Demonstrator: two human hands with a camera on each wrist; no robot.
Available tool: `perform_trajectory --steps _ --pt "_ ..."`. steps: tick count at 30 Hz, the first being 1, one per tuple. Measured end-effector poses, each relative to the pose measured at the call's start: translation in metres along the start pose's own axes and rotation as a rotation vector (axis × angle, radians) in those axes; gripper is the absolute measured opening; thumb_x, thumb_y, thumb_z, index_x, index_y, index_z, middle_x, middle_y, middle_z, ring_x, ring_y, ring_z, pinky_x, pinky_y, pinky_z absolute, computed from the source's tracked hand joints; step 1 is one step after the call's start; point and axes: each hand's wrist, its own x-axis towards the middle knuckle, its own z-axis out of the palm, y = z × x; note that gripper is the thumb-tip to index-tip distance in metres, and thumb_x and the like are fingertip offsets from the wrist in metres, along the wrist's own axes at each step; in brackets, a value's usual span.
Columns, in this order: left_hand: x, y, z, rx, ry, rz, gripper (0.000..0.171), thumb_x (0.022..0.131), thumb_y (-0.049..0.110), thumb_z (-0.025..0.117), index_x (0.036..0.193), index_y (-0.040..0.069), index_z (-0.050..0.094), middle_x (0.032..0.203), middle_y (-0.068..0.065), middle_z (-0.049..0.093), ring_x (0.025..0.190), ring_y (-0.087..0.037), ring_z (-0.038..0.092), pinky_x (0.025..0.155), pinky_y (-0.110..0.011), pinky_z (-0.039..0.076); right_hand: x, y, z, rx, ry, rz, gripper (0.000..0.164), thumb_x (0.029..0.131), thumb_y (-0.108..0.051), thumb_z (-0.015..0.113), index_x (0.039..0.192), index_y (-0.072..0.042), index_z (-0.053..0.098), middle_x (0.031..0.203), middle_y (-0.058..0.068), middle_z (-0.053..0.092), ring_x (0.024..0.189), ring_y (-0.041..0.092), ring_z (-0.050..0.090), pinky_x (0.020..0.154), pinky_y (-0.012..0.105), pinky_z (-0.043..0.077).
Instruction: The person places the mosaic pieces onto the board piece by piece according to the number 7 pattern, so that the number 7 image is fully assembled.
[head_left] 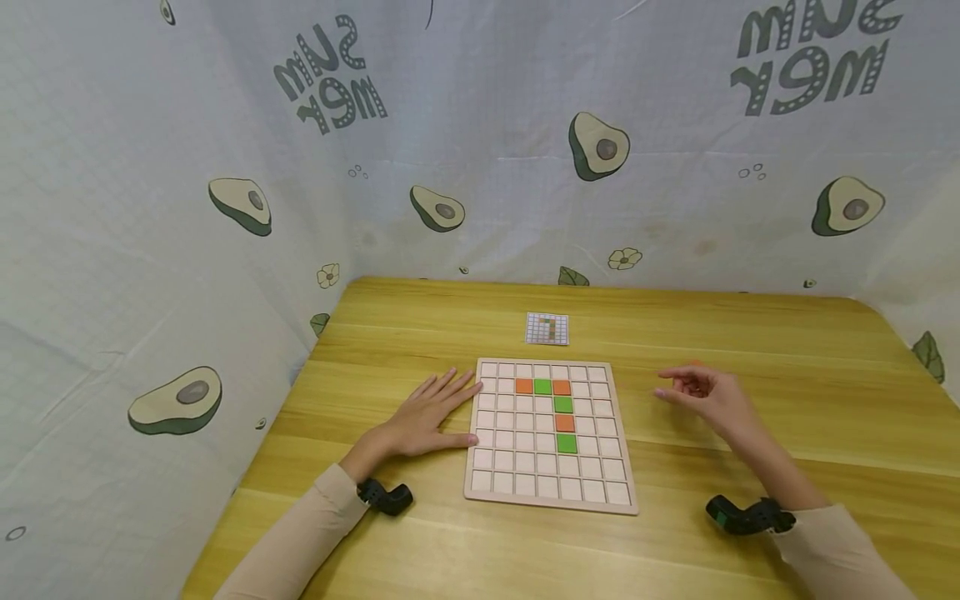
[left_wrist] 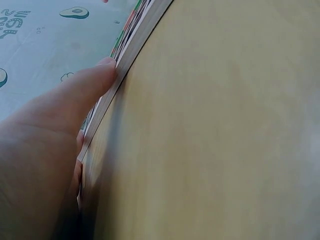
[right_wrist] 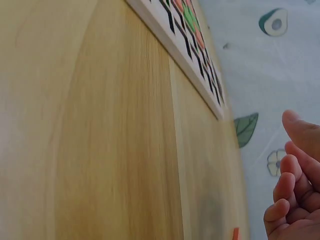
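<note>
A wooden grid board [head_left: 517,493] lies on the table. Green tiles [head_left: 567,443] and orange tiles [head_left: 565,423] alternate in its cells, in a short row near the top and a column running down from the row's right end. My left hand [head_left: 427,421] lies spread at the board's left side, thumb and a fingertip touching the rim [left_wrist: 145,37]. To the right of the board, my right hand [head_left: 708,396] hovers above the table with loosely bent fingers [right_wrist: 286,186]; I see nothing held in it. Just behind it, an orange piece [head_left: 697,363] shows partly, mostly hidden by the hand.
Beyond the board lies a small card [head_left: 547,328] printed with a coloured grid pattern. The wooden table [head_left: 420,325] meets a hanging curtain [head_left: 495,108] with avocado prints at the back and left. Each wrist wears a black strapped device [head_left: 750,517].
</note>
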Motion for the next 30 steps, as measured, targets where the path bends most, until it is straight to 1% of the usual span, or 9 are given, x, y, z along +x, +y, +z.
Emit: perform_trajectory --steps 2,7,9,14,21,26,30 --pt "0.0 0.001 -0.001 -0.005 0.004 0.005 0.087 0.094 0.07 0.046 0.162 0.027 0.013 0.167 0.001 0.004 0.152 -0.025 -0.001 0.121 -0.047 -0.001 0.0 0.006 -0.004 -0.004 0.016 0.018 0.039 0.092 -0.02 0.075 0.116 0.01 0.067 0.083 0.006 0.058 0.067 0.012 0.047 0.051 0.026 0.039" --pt "-0.001 0.001 -0.001 -0.005 0.003 0.003 0.087 0.094 0.07 0.047 0.162 0.027 0.013 0.167 0.0 0.005 0.152 -0.025 -0.001 0.121 -0.047 -0.001 0.002 0.02 -0.014 -0.005 0.062 0.07 0.046 0.093 -0.025 0.074 0.121 0.011 0.064 0.085 0.0 0.061 0.073 0.01 0.053 0.06 0.019 0.046" --pt "-0.001 0.001 0.0 -0.006 0.003 0.001 0.087 0.094 0.07 0.047 0.162 0.028 0.013 0.167 0.0 0.005 0.152 -0.025 -0.001 0.121 -0.047 -0.001 0.004 0.025 -0.017 -0.004 0.077 0.091 0.049 0.093 -0.027 0.074 0.122 0.01 0.064 0.086 -0.003 0.061 0.074 0.009 0.054 0.061 0.018 0.047" --pt "0.0 0.0 0.0 -0.012 0.001 -0.005 0.087 0.093 0.07 0.048 0.162 0.028 0.013 0.167 0.002 0.005 0.152 -0.024 -0.002 0.121 -0.046 -0.001 0.005 0.036 -0.023 0.005 0.111 0.141 0.054 0.092 -0.034 0.073 0.124 0.009 0.064 0.084 -0.009 0.062 0.074 0.01 0.054 0.058 0.02 0.045" --pt "0.0 0.0 0.0 -0.008 0.003 0.002 0.087 0.094 0.07 0.048 0.162 0.028 0.013 0.167 0.001 0.005 0.152 -0.026 -0.001 0.121 -0.048 0.0 0.008 0.043 -0.026 -0.002 0.167 0.191 0.057 0.092 -0.034 0.074 0.124 0.012 0.062 0.08 -0.01 0.059 0.069 0.006 0.051 0.055 0.019 0.044" --pt "0.0 0.001 -0.001 -0.002 -0.006 -0.003 0.088 0.094 0.07 0.047 0.162 0.027 0.013 0.167 0.0 0.005 0.152 -0.025 -0.002 0.121 -0.046 -0.001 0.01 0.049 -0.027 0.008 0.181 0.225 0.059 0.092 -0.034 0.073 0.127 0.013 0.06 0.08 -0.012 0.058 0.07 0.003 0.051 0.056 0.017 0.045" --pt "0.0 0.001 0.0 0.006 -0.006 -0.004 0.088 0.093 0.071 0.046 0.162 0.027 0.013 0.167 0.0 0.005 0.152 -0.025 -0.002 0.121 -0.045 -0.001 0.014 0.054 -0.027 0.013 0.197 0.234 0.06 0.092 -0.033 0.074 0.128 0.013 0.059 0.08 -0.015 0.058 0.07 0.002 0.051 0.057 0.016 0.045"
